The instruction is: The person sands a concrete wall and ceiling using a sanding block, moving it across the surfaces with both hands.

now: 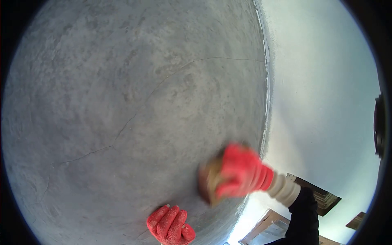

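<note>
My right hand [245, 171], in a red-coated glove with a cream cuff, is closed around a tan and brown block-like pad [211, 181]. The pad lies against the grey plastered surface [134, 102]; both hand and pad are smeared by motion, so its exact kind does not show. Lower down and to the left, my left hand [170, 225] wears a matching red glove dusted with pale powder. Its fingers are curled in and closed, close to the same grey surface. Whatever may be inside them is hidden.
Thin cracks [163, 81] run across the grey surface. A rough white seam [267, 81] borders it, with a pale smooth wall [318, 81] beyond. At lower right are a wood-framed window or door [265, 228] and a brown-framed opening [320, 196]. A dark object [379, 126] sits at the right edge.
</note>
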A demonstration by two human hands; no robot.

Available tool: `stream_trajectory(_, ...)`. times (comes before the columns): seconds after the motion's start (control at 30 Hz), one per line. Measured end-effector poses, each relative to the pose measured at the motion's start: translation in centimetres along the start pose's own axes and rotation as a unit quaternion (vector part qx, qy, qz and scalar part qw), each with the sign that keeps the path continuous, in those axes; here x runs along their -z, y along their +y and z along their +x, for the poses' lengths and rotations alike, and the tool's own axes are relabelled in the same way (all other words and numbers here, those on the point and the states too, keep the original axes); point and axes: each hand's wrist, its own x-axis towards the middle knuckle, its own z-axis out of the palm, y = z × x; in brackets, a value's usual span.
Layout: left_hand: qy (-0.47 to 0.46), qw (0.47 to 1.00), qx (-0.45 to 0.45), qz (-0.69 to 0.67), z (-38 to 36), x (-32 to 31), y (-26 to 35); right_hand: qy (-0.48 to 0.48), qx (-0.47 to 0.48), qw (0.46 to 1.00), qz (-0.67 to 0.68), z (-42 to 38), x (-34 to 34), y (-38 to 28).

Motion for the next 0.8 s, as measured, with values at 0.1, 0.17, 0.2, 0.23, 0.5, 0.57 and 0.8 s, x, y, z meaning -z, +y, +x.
stream_trajectory(0.1, -0.001, 1.0, 0.016, 0.004, -0.1, -0.3, 0.2, 0.371, -0.145, 0.901, -0.173, 3.5, 4.0, 5.0)
stream_trajectory(0.17, 0.001, 1.0, 0.021, 0.006, -0.1, -0.3, 0.3, 0.477, -0.285, 0.831, 0.032, 5.6, 7.0, 9.5)
stream_trajectory(0.2, 0.0, 1.0, 0.021, 0.007, -0.1, -0.3, 0.3, 0.475, -0.286, 0.831, 0.032, 5.4, 6.7, 9.4)
stream_trajectory(0.23, 0.001, 1.0, 0.021, 0.01, -0.1, -0.2, 0.3, 0.452, -0.265, 0.849, -0.06, 5.2, 6.2, 9.1)
stream_trajectory(0.5, 0.01, 0.999, 0.01, -0.037, 0.6, -0.6, -0.4, -0.064, 0.006, 0.998, -0.015, -0.7, -1.9, -0.1)
stream_trajectory(0.57, 0.023, 0.999, 0.009, -0.036, 0.8, -0.8, -0.5, -0.01, 0.026, 0.991, -0.133, 3.4, 4.0, 1.0)
stream_trajectory(0.8, 0.016, 0.996, 0.038, -0.074, 1.3, 0.5, -0.7, 0.48, -0.296, 0.826, -0.001, 11.8, 10.4, 7.9)
